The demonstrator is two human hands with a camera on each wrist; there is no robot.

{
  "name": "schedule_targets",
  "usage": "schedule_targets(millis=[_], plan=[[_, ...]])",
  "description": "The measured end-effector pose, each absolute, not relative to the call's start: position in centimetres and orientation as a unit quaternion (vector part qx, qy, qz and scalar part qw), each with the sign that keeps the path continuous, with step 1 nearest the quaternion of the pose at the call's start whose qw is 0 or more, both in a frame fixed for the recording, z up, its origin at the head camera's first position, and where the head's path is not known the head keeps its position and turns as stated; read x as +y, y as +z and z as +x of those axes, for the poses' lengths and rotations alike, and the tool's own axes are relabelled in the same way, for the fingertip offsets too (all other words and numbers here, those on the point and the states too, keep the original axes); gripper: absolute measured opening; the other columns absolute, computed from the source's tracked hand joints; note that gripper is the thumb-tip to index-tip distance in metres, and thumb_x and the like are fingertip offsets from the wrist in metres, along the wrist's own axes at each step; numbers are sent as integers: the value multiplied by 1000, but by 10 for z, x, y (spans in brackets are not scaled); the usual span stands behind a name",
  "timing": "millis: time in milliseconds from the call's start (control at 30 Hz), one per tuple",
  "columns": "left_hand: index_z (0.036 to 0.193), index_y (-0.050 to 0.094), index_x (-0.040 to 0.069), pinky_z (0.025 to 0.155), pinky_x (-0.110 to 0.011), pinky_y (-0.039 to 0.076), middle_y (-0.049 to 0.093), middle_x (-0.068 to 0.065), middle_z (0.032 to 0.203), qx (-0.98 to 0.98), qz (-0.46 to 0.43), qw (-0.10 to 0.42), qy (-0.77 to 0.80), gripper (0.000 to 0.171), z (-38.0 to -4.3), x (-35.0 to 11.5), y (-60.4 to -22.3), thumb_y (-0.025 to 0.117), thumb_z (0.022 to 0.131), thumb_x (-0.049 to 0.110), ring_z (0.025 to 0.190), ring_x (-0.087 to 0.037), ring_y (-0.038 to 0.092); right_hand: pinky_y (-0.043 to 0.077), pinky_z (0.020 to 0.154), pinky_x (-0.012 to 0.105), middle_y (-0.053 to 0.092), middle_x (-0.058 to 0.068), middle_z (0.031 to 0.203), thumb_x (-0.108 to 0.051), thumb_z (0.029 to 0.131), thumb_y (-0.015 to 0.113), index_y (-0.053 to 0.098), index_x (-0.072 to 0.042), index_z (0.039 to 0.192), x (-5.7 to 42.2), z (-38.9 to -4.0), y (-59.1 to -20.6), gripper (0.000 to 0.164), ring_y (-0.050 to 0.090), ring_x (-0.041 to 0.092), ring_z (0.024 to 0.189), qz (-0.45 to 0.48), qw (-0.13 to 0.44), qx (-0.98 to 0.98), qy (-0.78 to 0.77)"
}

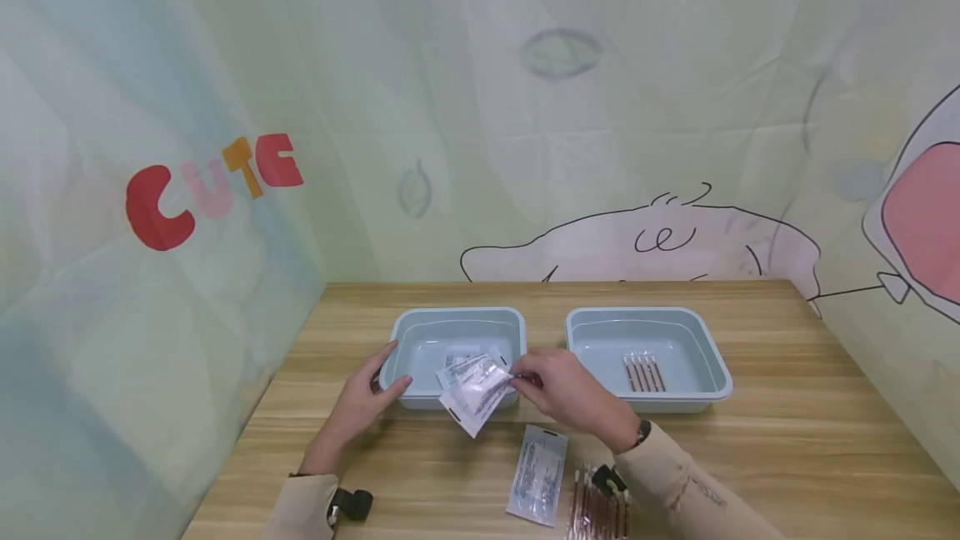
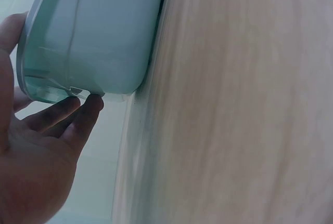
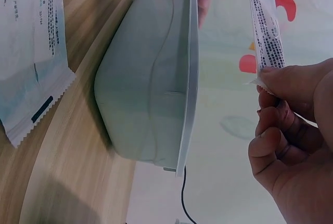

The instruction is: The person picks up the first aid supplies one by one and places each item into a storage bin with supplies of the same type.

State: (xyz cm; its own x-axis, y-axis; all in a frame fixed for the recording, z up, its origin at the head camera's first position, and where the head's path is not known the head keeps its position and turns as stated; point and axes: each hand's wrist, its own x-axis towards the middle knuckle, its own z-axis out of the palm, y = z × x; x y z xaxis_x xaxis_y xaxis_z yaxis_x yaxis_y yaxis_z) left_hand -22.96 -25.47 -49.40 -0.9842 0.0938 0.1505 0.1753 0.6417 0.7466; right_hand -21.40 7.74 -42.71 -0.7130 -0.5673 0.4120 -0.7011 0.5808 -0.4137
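Below the right hand [image 1: 558, 390], the swab bundle [image 1: 588, 517] is cut off by the head view's bottom edge, while the pinched packet [image 1: 477, 402] partly hides another packet [image 1: 462, 352] beyond.

Left hand [image 1: 365, 397] grips, right hand [image 1: 562, 387] pinches.
Left forearm [image 1: 303, 507] lies at 7 o'clock, hand toward 1, left thumb [image 2: 10, 33] parted from fingers [image 2: 83, 122]; right forearm [image 1: 690, 477] lies between 4 and 5 o'clock, hand toward 10, right thumb [image 3: 294, 80] against index finger [image 3: 268, 99].

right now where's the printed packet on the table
In the head view, the printed packet lies at lower centre, just left of the brown swabs and below the right hand.
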Motion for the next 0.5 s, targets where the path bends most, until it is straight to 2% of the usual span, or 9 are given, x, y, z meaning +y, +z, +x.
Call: schedule_targets(millis=[500], plan=[[151, 33, 7, 112, -55, 34, 33, -23, 154, -906, -81, 50, -412, 72, -228, -255, -492, 66, 93, 34, 140, -43, 34, 45, 53, 10, 64, -7, 74, -18, 88, 72, 74, -13, 89, 64, -228, -428, 6, 51, -1, 62, 353, 155, -884, 264]])
